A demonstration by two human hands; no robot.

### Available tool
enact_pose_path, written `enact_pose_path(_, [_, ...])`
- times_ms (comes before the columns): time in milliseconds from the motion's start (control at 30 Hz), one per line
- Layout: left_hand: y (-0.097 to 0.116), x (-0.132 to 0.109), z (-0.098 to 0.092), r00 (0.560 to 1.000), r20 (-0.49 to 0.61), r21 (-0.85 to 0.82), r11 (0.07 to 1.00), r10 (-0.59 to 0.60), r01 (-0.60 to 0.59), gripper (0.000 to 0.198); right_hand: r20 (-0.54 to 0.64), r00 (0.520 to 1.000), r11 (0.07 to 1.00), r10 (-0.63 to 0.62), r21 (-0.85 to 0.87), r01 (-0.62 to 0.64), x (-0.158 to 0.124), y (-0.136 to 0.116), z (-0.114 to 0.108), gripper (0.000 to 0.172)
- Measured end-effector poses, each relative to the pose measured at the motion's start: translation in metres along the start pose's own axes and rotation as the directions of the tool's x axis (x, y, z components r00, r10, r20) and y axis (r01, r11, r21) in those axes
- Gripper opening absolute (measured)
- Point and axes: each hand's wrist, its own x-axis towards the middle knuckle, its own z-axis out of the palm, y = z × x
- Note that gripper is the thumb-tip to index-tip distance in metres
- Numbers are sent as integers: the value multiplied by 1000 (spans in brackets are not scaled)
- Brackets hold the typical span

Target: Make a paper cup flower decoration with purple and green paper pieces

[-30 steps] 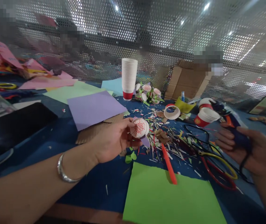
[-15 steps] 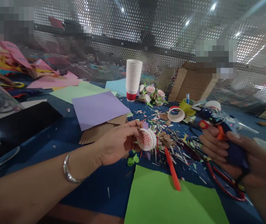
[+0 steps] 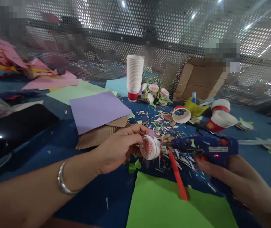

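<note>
Between the thumb and fingers of my left hand (image 3: pixel 118 147) is a small white paper-cup piece (image 3: pixel 149 147) with red lines drawn on its round face and a bit of purple paper at its top. My right hand (image 3: pixel 235 177) is wrapped round a blue glue gun (image 3: pixel 204 147) with a small red light lit. Its nozzle points left, close to the edge of the cup piece; I cannot tell whether they touch. A clear glue stick (image 3: pixel 261 142) juts from the gun's back. Below lies an orange-red stick-like tool (image 3: pixel 178 177), partly over a green sheet (image 3: pixel 173 205).
Paper scraps (image 3: pixel 159 122) litter the table's middle. Behind stand a stack of paper cups (image 3: pixel 135 77) and several finished-looking cup pieces (image 3: pixel 154 91). A tape-like ring (image 3: pixel 181 115) and cups (image 3: pixel 221 121) are at right; purple paper (image 3: pixel 99 109) and a black object (image 3: pixel 19 131) are at left.
My right hand has brought the glue gun left and turned it so its nozzle is beside the cup piece. My left hand keeps its hold and has barely moved.
</note>
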Motion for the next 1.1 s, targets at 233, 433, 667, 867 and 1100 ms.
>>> enact_pose_path(233, [-1,-1,0,1000,21,39,999,2,-3,19,9,980,967,-201,-155,200,1,-7,1,13])
enact_pose_path(433, [-1,-1,1,1000,18,52,999,-5,4,18,-2,953,914,-304,-283,291,2,-5,3,17])
enact_pose_path(667, [-1,-1,1,1000,11,64,998,-4,3,18,21,944,878,-331,-359,316,-2,0,1,21])
enact_pose_path(867, [0,-2,1,1000,-2,98,995,-17,17,20,47,941,873,-336,-359,330,-1,-2,0,20])
enact_pose_path(1100, [1,-3,3,1000,-27,100,995,-12,15,22,44,950,876,-309,-375,303,-2,-1,-2,21])
